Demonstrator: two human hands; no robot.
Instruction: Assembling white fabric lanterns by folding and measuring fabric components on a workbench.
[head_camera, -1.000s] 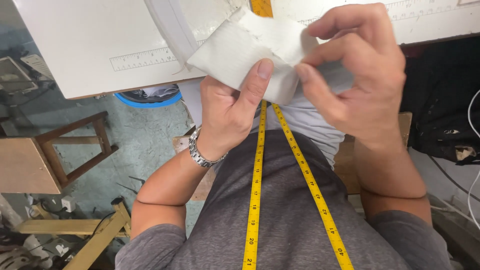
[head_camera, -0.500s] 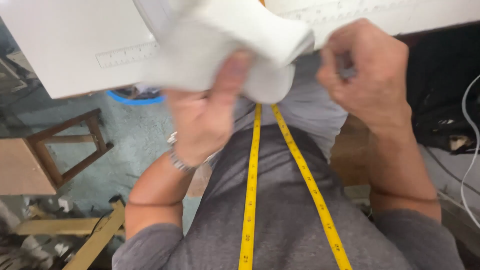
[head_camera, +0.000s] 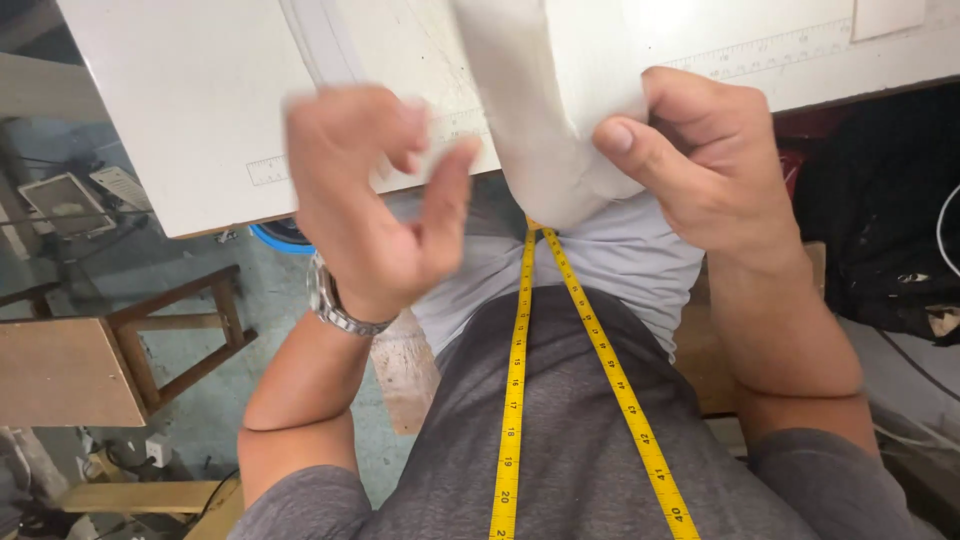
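Note:
A piece of white fabric (head_camera: 545, 110) hangs over the near edge of the white worktable (head_camera: 180, 110). My right hand (head_camera: 700, 160) pinches the fabric's right side between thumb and fingers. My left hand (head_camera: 370, 200) hovers just left of the fabric, blurred, fingers apart and holding nothing; a metal watch (head_camera: 335, 305) sits on its wrist. A yellow measuring tape (head_camera: 520, 380) hangs in two strands down my grey shirt, below the fabric.
A wooden stool (head_camera: 90, 360) stands on the floor at the left. A blue round object (head_camera: 280, 240) shows under the table edge. Dark cloth or a bag (head_camera: 880, 220) lies at the right with a white cable (head_camera: 945, 235). A printed ruler (head_camera: 770, 50) runs along the tabletop.
My left hand has let go of the white fabric and moved left with its fingers spread. My right hand now holds the fabric alone, and the piece hangs longer over the table edge.

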